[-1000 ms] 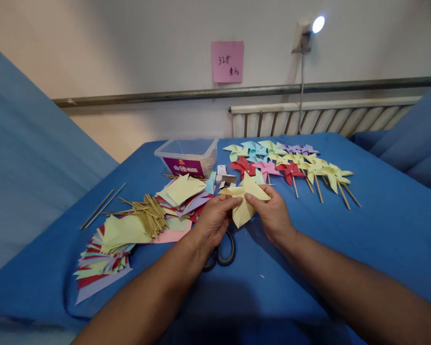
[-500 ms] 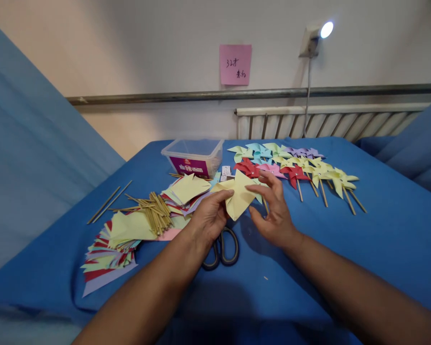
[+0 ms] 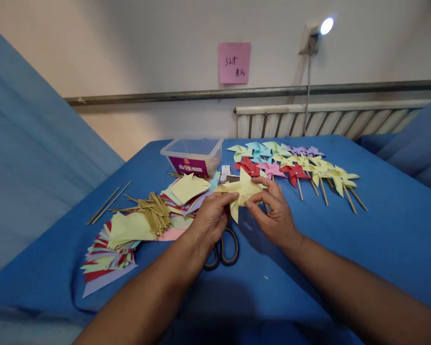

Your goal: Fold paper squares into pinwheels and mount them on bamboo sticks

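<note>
A pale yellow paper pinwheel (image 3: pixel 244 186) is held up between both hands, its blades partly folded inward. My left hand (image 3: pixel 215 215) is closed on it, thumb pressed near the centre. My right hand (image 3: pixel 273 211) pinches the right side of the paper with thumb and fingers. No stick shows on this piece. Black-handled scissors (image 3: pixel 230 247) lie on the table just below my left hand, their blades hidden. Behind the hands rests a small white box (image 3: pixel 225 172).
Finished pinwheels on sticks (image 3: pixel 296 175) lie at the back right. To the left are cut paper sheets (image 3: pixel 109 254), a pile of short sticks (image 3: pixel 158 213) and more cut paper (image 3: pixel 187 189). A clear plastic tub (image 3: pixel 215 155) stands at the back of the blue-covered table (image 3: pixel 345 268).
My right fingers have moved from apart to pinching the paper. Another blade is now folded inward, and the piece looks more like a pinwheel.
</note>
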`<state>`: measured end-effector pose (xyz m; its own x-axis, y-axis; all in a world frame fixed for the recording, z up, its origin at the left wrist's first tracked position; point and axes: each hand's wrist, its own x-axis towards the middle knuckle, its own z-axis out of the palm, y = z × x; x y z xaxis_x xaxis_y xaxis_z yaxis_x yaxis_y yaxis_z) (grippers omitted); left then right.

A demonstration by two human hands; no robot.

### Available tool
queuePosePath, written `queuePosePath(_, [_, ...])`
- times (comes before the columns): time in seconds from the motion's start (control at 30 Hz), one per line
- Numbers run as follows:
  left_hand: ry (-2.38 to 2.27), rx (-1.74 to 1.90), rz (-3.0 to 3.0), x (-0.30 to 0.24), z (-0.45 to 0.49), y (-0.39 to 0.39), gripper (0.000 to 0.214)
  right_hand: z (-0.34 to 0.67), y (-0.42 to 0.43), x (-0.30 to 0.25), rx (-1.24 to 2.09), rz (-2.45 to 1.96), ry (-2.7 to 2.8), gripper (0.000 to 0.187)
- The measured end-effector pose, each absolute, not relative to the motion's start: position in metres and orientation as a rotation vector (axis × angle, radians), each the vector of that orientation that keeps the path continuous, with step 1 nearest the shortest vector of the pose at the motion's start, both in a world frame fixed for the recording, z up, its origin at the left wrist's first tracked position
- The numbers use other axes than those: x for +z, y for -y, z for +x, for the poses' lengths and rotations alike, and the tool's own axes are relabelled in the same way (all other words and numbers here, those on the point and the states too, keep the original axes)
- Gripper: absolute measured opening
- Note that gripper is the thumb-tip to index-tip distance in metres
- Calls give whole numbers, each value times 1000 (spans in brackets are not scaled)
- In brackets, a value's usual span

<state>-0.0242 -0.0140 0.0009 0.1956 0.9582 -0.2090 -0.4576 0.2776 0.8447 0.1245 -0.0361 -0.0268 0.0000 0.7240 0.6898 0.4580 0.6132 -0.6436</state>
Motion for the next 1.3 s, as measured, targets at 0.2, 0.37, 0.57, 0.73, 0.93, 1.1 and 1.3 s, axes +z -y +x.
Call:
queuePosePath(0.2, [-950,1109,773,-2,-22,14,20,126,29,-32,406,-1058,1575,11])
queuePosePath(0.37, [-965,1095,799,-5,-23,13,19,126,28,-32,464,-1066,1568,11])
queuePosePath(0.57, [-987,1070,821,-6,-23,13,20,126,26,-35,525,-1067,1548,11])
queuePosePath(0.73, [-1028,1056,861,-9,-24,12,21,126,24,-37,552,-1067,1533,11])
queuePosePath(0.93, [-1080,1067,930,-10,-25,11,20,125,26,-37,589,-1069,1532,13])
queuePosePath(1.1, [-1155,950,973,-4,-27,14,22,130,23,-33,803,-1038,1343,26])
queuePosePath(1.3, [-1154,723,1291,5,-32,17,16,145,18,-22,1160,-1026,1425,46])
